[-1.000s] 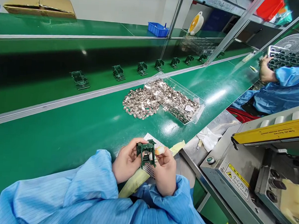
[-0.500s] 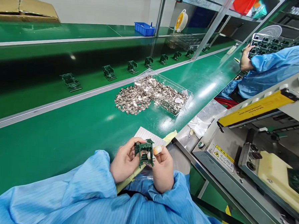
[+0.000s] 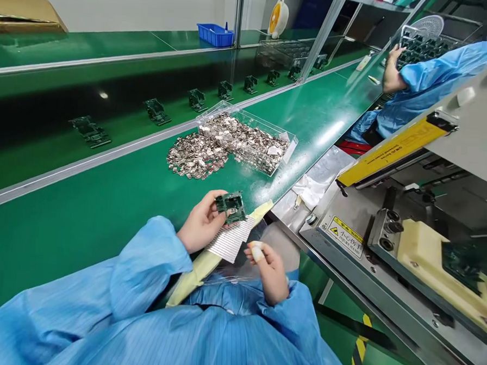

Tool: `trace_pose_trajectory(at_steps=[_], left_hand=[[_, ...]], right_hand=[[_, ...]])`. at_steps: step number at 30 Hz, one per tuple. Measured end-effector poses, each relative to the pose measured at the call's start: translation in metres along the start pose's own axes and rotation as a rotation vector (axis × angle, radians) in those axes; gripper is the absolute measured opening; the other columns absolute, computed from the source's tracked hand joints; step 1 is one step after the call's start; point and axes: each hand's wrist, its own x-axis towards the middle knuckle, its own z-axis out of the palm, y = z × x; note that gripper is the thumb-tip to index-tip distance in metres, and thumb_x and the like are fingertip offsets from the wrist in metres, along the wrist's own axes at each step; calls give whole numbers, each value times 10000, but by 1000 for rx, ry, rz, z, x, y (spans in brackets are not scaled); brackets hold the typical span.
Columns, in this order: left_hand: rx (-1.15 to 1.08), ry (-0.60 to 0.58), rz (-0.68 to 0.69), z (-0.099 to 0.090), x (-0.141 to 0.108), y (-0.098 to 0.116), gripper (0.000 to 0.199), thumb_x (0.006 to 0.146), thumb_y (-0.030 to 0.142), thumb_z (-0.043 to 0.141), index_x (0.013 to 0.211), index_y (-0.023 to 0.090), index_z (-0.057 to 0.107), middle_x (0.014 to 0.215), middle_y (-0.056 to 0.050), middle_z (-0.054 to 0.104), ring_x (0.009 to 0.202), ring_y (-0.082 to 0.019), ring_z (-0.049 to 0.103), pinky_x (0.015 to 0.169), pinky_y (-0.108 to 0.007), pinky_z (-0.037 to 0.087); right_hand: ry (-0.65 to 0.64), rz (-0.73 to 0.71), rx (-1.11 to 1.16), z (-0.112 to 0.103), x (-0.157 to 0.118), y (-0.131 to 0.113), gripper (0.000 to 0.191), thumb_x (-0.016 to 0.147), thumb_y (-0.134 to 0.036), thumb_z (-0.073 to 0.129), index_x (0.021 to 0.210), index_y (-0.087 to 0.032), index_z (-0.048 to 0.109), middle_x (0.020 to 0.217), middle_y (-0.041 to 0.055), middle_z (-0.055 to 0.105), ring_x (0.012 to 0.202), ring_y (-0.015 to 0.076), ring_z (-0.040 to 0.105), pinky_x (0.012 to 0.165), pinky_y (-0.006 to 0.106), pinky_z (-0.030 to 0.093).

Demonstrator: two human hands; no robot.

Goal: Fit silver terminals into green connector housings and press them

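My left hand (image 3: 203,222) grips a dark green plastic frame (image 3: 231,206) by its left side, fingers wrapped around it. It is held just above a white sheet marked with fine rows (image 3: 229,240), which lies at the bench edge. Below and right of that sheet is my right hand (image 3: 268,268), with pale finger covers on its thumb and forefinger. Those fingertips are pinched together beside the sheet's corner; a small dark bit shows there, too small to name. A heap of small metal pieces (image 3: 196,157) lies on the green bench beyond, spilling from a clear tray (image 3: 286,157).
Several similar green frames (image 3: 157,112) stand in a line on the dark green belt (image 3: 37,133). At the right is a machine with a yellow bar (image 3: 396,149) and a cream fixture (image 3: 423,257). A co-worker's sleeve (image 3: 432,72) and hand are at the far right. Yellow tape (image 3: 191,278) lines the bench edge.
My right hand has moved away from the green frame, down and to the right. My left hand has raised and tilted the frame, uncovering more of the white sheet. The view has shifted slightly.
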Motion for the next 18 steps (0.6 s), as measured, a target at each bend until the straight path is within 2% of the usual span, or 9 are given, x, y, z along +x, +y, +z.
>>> trace_pose_trajectory(at_steps=[6, 12, 18], left_hand=[[42, 27, 86, 9, 16, -18, 406, 790, 262, 689, 1127, 184, 477, 937, -23, 641, 792, -127, 648, 685, -228, 566], [43, 9, 36, 6, 15, -16, 411, 795, 241, 688, 1145, 182, 481, 948, -38, 665, 805, -140, 663, 691, -230, 563], [78, 21, -3, 3, 14, -18, 422, 823, 271, 675, 1188, 187, 480, 879, -20, 634, 728, -127, 642, 633, -222, 551]], right_hand=[[-47, -56, 35, 27, 15, 9, 328, 720, -496, 732, 683, -182, 646, 617, 6, 637, 571, 137, 543, 576, 266, 458], [-61, -157, -40, 25, 17, 21, 297, 821, -481, 594, 752, -193, 622, 694, 23, 638, 654, 166, 564, 641, 291, 477], [-139, -240, -242, 16, 15, 32, 291, 853, -421, 523, 654, -210, 530, 633, 5, 532, 597, 150, 486, 584, 277, 413]])
